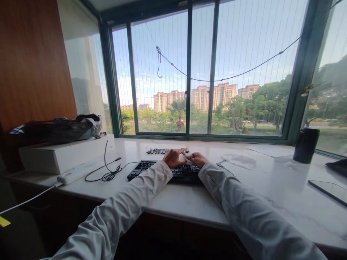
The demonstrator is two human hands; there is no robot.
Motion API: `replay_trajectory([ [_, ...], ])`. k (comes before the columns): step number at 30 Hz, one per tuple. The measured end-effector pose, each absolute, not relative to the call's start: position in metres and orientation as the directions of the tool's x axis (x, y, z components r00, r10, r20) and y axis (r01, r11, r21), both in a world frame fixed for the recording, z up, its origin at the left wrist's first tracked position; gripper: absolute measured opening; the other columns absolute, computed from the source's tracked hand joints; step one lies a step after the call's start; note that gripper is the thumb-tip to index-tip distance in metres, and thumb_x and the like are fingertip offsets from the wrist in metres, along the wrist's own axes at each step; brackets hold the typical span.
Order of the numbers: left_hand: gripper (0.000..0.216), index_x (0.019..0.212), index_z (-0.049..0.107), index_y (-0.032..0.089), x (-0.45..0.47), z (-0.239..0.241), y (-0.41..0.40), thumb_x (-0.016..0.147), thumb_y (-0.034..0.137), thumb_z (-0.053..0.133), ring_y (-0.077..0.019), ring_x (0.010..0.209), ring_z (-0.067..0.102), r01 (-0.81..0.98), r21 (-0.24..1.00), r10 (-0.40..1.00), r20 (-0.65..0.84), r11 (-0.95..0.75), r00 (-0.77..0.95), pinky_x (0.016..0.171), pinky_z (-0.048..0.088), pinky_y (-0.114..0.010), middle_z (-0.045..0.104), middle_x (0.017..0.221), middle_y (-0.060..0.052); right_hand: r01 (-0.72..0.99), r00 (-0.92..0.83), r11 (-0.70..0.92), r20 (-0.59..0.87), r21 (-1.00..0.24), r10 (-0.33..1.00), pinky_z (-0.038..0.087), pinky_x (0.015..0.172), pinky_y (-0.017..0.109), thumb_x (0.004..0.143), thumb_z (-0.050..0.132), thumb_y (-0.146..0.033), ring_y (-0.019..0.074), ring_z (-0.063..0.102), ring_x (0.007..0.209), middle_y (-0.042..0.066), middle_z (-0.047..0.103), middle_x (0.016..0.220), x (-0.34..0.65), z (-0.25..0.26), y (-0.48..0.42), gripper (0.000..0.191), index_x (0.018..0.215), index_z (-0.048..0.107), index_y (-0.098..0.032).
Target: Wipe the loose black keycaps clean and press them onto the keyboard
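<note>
Far to the left of the left hand, a long white closed box [65,155] carries a slumped black bag [54,130]; what either holds is hidden. Nearer that hand lies a loose black cable [108,176]. The flat black plastic keyboard [143,168] lies on the pale stone counter [271,187], under both hands. It looks stiff and light, with raised keys that could pop off, and is best gripped by its short ends. The left hand [174,157] and right hand [197,159] meet fingertip to fingertip above the keys, fingers curled. I cannot tell whether they pinch anything. Well to the right of the right hand stands a black cylindrical cup [306,145], its contents unseen.
</note>
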State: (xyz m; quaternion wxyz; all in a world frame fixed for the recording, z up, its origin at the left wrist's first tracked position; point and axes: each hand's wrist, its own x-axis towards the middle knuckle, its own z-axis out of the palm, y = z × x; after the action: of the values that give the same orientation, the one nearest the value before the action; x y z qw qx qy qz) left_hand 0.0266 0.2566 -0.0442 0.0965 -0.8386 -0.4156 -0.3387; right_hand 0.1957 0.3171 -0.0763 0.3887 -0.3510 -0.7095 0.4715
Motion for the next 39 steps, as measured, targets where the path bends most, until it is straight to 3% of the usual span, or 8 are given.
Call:
replay_trajectory([
  [5, 0.063, 0.124, 0.05, 0.023, 0.028, -0.042, 0.253, 0.064, 0.025, 0.066, -0.0143, 0.083, 0.063, 0.733, 0.092, 0.578, 0.684, -0.674, 0.445, 0.074, 0.048, -0.022, 0.067, 0.101, 0.0, 0.039, -0.362, 0.285, 0.252, -0.958, 0.897, 0.037, 0.049, 0.022, 0.051, 0.078, -0.039, 0.0118, 0.054, 0.052, 0.003, 0.066, 0.061, 0.195, -0.072, 0.309, 0.039, 0.079, 0.07, -0.013],
  [14, 0.057, 0.121, 0.053, 0.025, 0.03, -0.044, 0.253, 0.065, 0.024, 0.063, -0.0171, 0.089, 0.064, 0.761, 0.125, 0.642, 0.633, -0.637, 0.433, 0.08, 0.047, -0.025, 0.068, 0.097, 0.002, 0.009, -0.327, 0.3, 0.281, -0.954, 0.902, 0.042, 0.05, 0.023, 0.054, 0.076, -0.028, 0.0159, 0.058, 0.055, 0.002, 0.063, 0.053, 0.187, -0.075, 0.299, 0.018, 0.064, 0.068, -0.015],
  [19, 0.055, 0.12, 0.054, 0.025, 0.027, -0.042, 0.253, 0.066, 0.027, 0.061, -0.0177, 0.094, 0.062, 0.769, 0.11, 0.647, 0.622, -0.63, 0.441, 0.084, 0.046, -0.026, 0.068, 0.097, 0.002, 0.012, -0.322, 0.318, 0.298, -0.948, 0.899, 0.043, 0.051, 0.023, 0.053, 0.076, -0.026, 0.0152, 0.058, 0.055, 0.001, 0.064, 0.054, 0.187, -0.073, 0.298, 0.02, 0.067, 0.068, -0.015],
  [24, 0.055, 0.119, 0.055, 0.027, 0.028, -0.039, 0.251, 0.065, 0.024, 0.063, -0.0174, 0.094, 0.062, 0.774, 0.101, 0.63, 0.65, -0.626, 0.425, 0.083, 0.046, -0.026, 0.067, 0.102, 0.001, -0.038, -0.21, 0.302, 0.303, -0.953, 0.93, 0.047, 0.054, 0.025, 0.048, 0.08, -0.026, 0.0162, 0.061, 0.057, 0.002, 0.066, 0.059, 0.194, -0.075, 0.3, 0.034, 0.077, 0.067, -0.016],
  [28, 0.053, 0.118, 0.056, 0.025, 0.03, -0.036, 0.247, 0.066, 0.024, 0.064, -0.0157, 0.087, 0.063, 0.769, 0.108, 0.615, 0.674, -0.63, 0.41, 0.078, 0.047, -0.024, 0.067, 0.102, 0.0, -0.11, -0.16, 0.237, 0.253, -0.965, 0.954, 0.05, 0.056, 0.027, 0.044, 0.083, -0.027, 0.0179, 0.063, 0.06, 0.004, 0.067, 0.062, 0.196, -0.073, 0.3, 0.042, 0.08, 0.065, -0.016],
  [31, 0.049, 0.117, 0.057, 0.024, 0.03, -0.034, 0.246, 0.069, 0.027, 0.063, -0.0128, 0.075, 0.062, 0.769, 0.135, 0.607, 0.703, -0.625, 0.371, 0.073, 0.048, -0.023, 0.067, 0.098, 0.0, -0.176, -0.167, 0.15, 0.179, -0.973, 0.97, 0.05, 0.057, 0.026, 0.049, 0.08, -0.029, 0.0168, 0.063, 0.061, 0.002, 0.067, 0.065, 0.193, -0.071, 0.301, 0.04, 0.084, 0.065, -0.016],
  [36, 0.05, 0.118, 0.055, 0.027, 0.029, -0.032, 0.243, 0.069, 0.031, 0.065, -0.0071, 0.054, 0.052, 0.762, 0.13, 0.575, 0.737, -0.635, 0.354, 0.059, 0.045, -0.02, 0.067, 0.094, 0.004, -0.36, -0.357, 0.023, 0.161, -0.933, 0.92, 0.051, 0.062, 0.026, 0.058, 0.072, -0.02, 0.0168, 0.063, 0.069, 0.005, 0.069, 0.079, 0.188, -0.069, 0.301, 0.032, 0.089, 0.067, -0.015],
  [39, 0.047, 0.118, 0.054, 0.028, 0.03, -0.03, 0.241, 0.072, 0.032, 0.063, -0.0059, 0.05, 0.047, 0.756, 0.115, 0.541, 0.767, -0.645, 0.345, 0.058, 0.044, -0.019, 0.067, 0.095, 0.005, -0.409, -0.305, 0.03, 0.167, -0.912, 0.937, 0.051, 0.068, 0.027, 0.063, 0.066, -0.017, 0.0156, 0.063, 0.07, 0.006, 0.068, 0.078, 0.189, -0.068, 0.3, 0.017, 0.08, 0.066, -0.014],
])
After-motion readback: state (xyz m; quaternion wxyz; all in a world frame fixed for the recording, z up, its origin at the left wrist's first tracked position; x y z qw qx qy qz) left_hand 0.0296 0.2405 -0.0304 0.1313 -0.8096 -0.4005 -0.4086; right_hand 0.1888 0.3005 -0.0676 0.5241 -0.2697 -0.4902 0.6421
